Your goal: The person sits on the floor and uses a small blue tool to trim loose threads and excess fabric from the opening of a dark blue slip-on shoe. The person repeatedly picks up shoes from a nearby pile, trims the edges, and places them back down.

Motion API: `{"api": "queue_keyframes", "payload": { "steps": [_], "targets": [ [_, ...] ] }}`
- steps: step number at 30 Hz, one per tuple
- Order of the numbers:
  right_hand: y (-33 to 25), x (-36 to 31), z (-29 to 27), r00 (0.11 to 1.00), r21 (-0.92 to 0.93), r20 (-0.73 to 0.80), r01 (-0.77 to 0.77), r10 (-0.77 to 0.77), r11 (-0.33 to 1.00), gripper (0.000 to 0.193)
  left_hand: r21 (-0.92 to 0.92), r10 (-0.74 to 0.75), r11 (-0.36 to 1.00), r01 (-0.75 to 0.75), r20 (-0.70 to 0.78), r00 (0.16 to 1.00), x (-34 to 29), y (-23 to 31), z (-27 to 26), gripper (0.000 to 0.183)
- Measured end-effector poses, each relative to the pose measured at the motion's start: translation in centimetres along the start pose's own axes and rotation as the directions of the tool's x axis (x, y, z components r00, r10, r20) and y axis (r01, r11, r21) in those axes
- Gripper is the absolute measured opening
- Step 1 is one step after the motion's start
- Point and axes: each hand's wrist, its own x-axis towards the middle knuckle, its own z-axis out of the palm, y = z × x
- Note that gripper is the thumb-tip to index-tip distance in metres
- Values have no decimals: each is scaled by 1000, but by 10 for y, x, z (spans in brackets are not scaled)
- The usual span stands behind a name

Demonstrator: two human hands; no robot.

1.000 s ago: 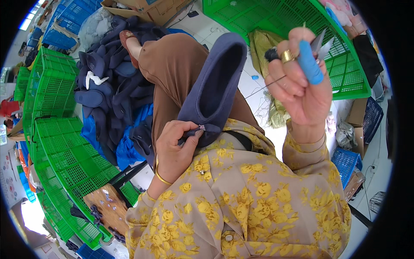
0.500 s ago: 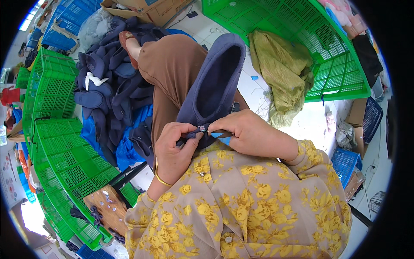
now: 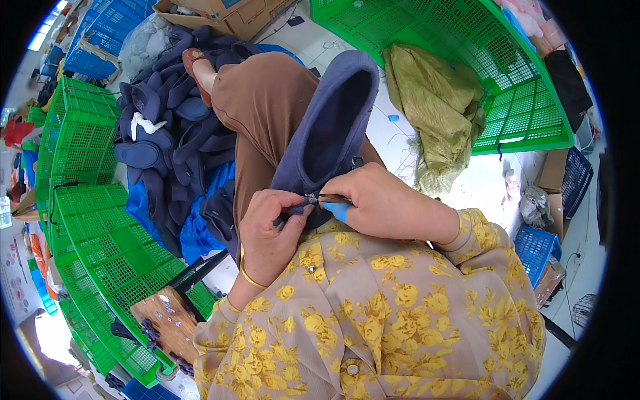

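Note:
A dark navy fabric slipper [image 3: 288, 163] lies across my lap, opening up, its far end raised and pointing away from me. At its near end, my left hand [image 3: 270, 233] pinches a small gathered piece of the navy fabric between thumb and fingers. Closed around small dark metal thread snips [image 3: 335, 199], my right hand [image 3: 390, 207] brings their tips against that pinched piece, where a small pale patch shows. Something bright blue is at my right thumb; whether it is a wrap or a handle is unclear. My fingers hide most of the snips.
Many navy slippers [image 3: 190, 140] are heaped at left on a blue sheet [image 3: 200, 230]. Green mesh crates [image 3: 100, 240] line the left side. At right are an olive sack [image 3: 427, 100], a large green crate [image 3: 527, 123] and a blue basket [image 3: 533, 257]. A wooden board [image 3: 163, 317] sits lower left.
My right hand has shifted slightly and turned the snips, so more of their dark metal shows beside the pinched fabric. The left hand and slipper have hardly moved.

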Motion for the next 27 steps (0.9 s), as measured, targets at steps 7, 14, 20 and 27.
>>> {"api": "queue_keyframes", "payload": {
  "steps": [7,14,20,27],
  "targets": [
    [2,8,7,999,-17,-1,-55,55,998,13,80,133,988,-134,16,991,3,0,2,19],
    [-7,-4,3,989,43,-55,-138,140,989,16,136,233,963,-231,4,972,1,1,1,22],
    [3,-7,21,995,-46,-83,-64,60,997,17,135,264,956,-262,8,965,0,-5,2,23],
    [7,-10,24,995,22,-81,-60,62,998,27,120,248,962,-245,-13,969,-1,-3,0,23]
  ]
}}
